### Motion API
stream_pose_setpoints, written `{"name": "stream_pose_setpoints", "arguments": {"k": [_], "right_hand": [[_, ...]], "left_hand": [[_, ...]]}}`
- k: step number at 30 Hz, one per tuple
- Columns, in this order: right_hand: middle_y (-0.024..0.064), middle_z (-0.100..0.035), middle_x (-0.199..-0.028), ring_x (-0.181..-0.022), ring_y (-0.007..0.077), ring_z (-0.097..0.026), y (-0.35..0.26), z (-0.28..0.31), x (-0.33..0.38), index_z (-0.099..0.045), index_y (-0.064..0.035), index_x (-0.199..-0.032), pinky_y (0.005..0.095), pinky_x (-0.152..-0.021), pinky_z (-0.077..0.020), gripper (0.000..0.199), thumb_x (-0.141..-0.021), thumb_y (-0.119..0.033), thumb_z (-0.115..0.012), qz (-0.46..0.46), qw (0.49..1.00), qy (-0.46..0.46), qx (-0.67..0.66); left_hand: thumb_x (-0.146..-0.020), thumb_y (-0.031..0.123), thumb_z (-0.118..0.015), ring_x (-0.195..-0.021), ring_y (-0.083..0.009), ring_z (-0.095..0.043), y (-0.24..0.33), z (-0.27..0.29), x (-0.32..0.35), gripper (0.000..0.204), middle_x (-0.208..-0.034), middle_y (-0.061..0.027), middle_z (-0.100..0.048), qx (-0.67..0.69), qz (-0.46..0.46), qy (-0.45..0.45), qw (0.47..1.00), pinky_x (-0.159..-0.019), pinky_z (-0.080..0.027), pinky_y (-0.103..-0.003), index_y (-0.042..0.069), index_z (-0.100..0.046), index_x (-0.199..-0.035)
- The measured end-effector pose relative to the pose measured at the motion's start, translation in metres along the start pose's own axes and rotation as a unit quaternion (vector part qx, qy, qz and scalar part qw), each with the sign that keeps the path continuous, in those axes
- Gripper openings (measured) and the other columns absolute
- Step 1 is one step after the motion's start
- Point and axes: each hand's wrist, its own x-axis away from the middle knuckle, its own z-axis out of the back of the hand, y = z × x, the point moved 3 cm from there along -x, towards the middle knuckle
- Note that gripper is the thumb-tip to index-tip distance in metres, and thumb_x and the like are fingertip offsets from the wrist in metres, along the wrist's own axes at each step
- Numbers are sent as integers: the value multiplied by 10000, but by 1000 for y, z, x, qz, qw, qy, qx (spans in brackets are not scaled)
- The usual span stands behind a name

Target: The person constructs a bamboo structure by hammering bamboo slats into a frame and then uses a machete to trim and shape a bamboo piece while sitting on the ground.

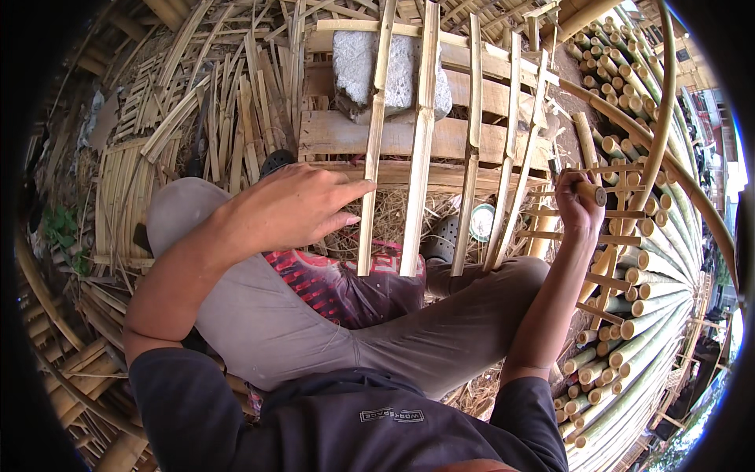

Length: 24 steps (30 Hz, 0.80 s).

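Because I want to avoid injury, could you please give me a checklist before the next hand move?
1. Right hand holds the wooden-handled tool: ok.
2. Left hand apart from the tool: ok, well to its left.
3. Left hand closed around the leftmost bamboo strip: not ok, the hand is open.
4. Grey block lying on the slatted platform: ok.
5. Tool's sharpness: cannot tell, too little of it shows.

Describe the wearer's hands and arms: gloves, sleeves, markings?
Left hand and right hand are ungloved, with no ring, watch or wristband visible. Left forearm and right forearm are uncovered; no cables or markings show. Left sleeve and right sleeve are short, dark, near-black and plain, ending on the upper arm.
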Motion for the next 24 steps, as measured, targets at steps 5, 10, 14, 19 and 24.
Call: {"name": "stream_pose_setpoints", "arguments": {"k": [5,10,14,19,24], "right_hand": [[27,-403,-652,-553,123,-427,0,0,2,-426,-14,-831,247,-508,-447,155,-960,-77,-483,-5,1000,-10,16],[13,-371,-659,-515,85,-377,1,-10,10,-398,-9,-916,214,-437,-389,217,-1044,-181,-365,-85,984,-146,54],[34,-409,-812,-569,75,-362,-8,-24,16,-440,48,-1128,200,-432,-355,262,-1069,-176,-317,-46,944,-269,188],[35,-530,-885,-709,131,-532,-47,-43,-26,-517,-83,-1103,281,-565,-451,170,-1036,-215,-433,233,780,-60,578],[52,-550,-672,-509,134,-506,-89,-43,-92,-597,6,-929,301,-449,-434,230,-946,-223,-575,261,606,149,737]], "left_hand": [[-928,236,-614,-847,-377,-622,1,0,-2,462,-878,-171,-626,5,5,-9,1000,-801,-485,-462,50,-532,-1343],[-928,229,-615,-853,-386,-630,3,1,0,422,-901,-174,-650,-1,-3,2,1000,-793,-501,-457,39,-570,-1301],[-922,239,-631,-880,-339,-660,-12,18,-11,386,-961,-174,-684,1,-23,82,996,-797,-524,-426,36,-610,-1249],[-955,274,-598,-853,-261,-656,-78,90,-61,345,-954,-172,-689,7,76,148,986,-799,-521,-393,17,-631,-1183],[-993,298,-520,-1107,-367,-587,-181,114,-112,435,-1185,-243,-609,-120,147,315,930,-982,-447,-430,-21,-532,-1289]]}}
